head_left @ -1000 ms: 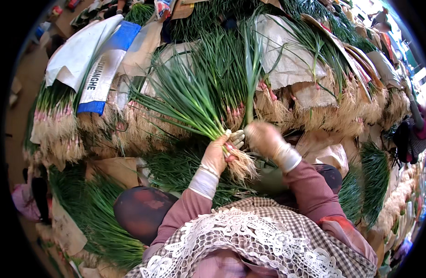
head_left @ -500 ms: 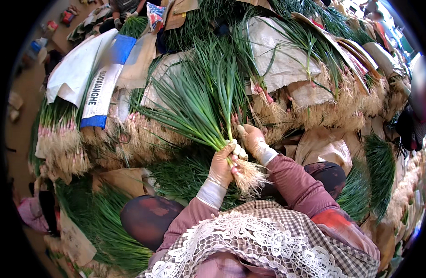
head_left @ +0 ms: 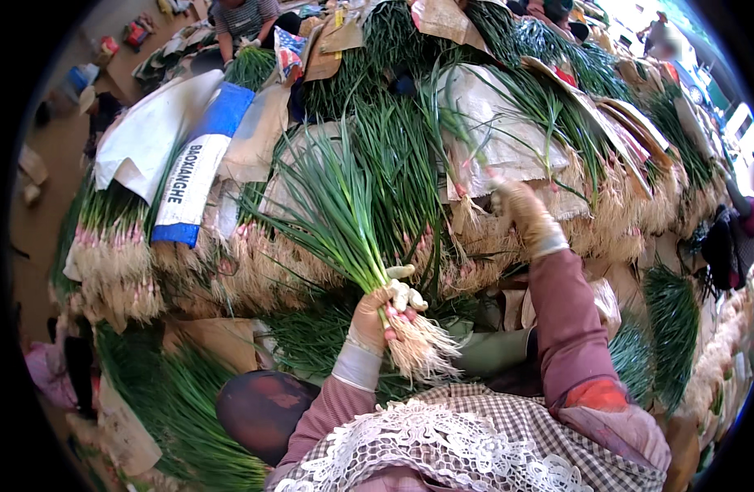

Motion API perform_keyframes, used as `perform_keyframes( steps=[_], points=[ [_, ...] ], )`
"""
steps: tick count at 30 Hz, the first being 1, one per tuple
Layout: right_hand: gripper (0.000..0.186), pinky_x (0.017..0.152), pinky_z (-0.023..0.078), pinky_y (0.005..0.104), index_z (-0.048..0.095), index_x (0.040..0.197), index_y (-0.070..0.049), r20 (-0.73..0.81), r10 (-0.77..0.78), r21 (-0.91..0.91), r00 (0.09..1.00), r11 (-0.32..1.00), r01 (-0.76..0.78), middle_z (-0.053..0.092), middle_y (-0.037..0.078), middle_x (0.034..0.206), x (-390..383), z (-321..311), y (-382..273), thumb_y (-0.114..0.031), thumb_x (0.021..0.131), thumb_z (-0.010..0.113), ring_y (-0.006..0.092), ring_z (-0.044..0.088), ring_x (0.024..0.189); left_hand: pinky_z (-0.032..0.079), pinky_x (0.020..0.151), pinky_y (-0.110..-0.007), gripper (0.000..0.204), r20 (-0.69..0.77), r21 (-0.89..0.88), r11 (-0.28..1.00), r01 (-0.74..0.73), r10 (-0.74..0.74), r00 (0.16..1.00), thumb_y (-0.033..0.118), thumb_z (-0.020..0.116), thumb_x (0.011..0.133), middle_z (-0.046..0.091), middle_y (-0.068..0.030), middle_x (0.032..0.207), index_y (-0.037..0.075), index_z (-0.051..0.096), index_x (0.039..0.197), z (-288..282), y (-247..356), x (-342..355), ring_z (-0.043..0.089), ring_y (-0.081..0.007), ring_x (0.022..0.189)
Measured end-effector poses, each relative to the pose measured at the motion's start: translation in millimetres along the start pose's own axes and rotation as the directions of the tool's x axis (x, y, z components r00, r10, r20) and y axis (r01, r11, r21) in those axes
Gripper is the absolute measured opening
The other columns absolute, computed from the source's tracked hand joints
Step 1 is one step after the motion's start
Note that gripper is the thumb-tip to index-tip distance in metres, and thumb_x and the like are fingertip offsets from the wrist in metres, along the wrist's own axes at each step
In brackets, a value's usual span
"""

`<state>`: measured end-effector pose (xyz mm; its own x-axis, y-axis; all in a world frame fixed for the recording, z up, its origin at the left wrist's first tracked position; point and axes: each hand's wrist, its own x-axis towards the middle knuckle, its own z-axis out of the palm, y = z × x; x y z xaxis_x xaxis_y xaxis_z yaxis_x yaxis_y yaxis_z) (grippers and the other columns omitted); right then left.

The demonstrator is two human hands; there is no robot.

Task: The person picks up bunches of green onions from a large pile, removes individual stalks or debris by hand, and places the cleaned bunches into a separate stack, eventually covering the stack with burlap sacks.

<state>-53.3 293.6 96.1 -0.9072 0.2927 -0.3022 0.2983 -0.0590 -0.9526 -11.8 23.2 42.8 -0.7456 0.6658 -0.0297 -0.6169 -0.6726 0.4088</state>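
Note:
My gloved left hand is closed around a bunch of young garlic plants, just below the green stalks. The leaves fan up and away from me. Pinkish bulbs and pale stringy roots hang out below my white-tipped fingers. Farther off to the right, my gloved right hand reaches over the garlic heap, its fingertips pinched together. A single blurred garlic stalk meets those fingertips at its pinkish end. Beneath it lies a pale sack sheet with loose garlic plants on top.
A long heap of garlic, roots facing me, stretches across ahead. White and blue sacking covers its left part. More garlic greens lie at my left knee. A green boot shows below my right arm. Another person sits at far left.
My right hand has left the bunch and stretched forward and right to a stalk over the heap. My left hand keeps the bunch, now slightly lower and farther left. The view has shifted a little.

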Motion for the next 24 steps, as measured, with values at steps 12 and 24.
perform_keyframes(
  steps=[12, 24],
  points=[
    [0.033, 0.066, 0.043, 0.0307, 0.052, 0.093, -0.003, 0.508, -0.136, -0.767, 0.85, 0.379, 0.519, 0.056, 0.008, 0.078, -88.1, 70.3, 71.8, -0.033, 0.08, 0.046, 0.0183, 0.053, 0.071, 0.044, 0.039, -0.023, 0.026, -0.393, 0.146, 0.948, 0.281, -0.205, 0.896, 0.017, 0.041, 0.082, 0.055, -0.0086, 0.068, -0.003, 0.05, 0.095, -10.4, -21.6, 2.4, 0.053, -0.0152, 0.052],
    [0.033, 0.063, 0.04, 0.0387, 0.054, 0.082, 0.0, 0.004, -0.286, -0.653, 0.958, 0.725, 0.219, 0.054, 0.021, 0.076, -48.4, 110.0, 91.7, -0.031, 0.081, 0.043, 0.0364, 0.05, 0.074, 0.032, 0.025, -0.019, 0.019, -0.403, 0.127, 0.966, 0.224, -0.156, 0.902, 0.016, 0.042, 0.08, 0.05, -0.0121, 0.058, -0.002, 0.047, 0.077, 2.6, -19.5, 3.1, 0.048, -0.0154, 0.044]
  ],
)
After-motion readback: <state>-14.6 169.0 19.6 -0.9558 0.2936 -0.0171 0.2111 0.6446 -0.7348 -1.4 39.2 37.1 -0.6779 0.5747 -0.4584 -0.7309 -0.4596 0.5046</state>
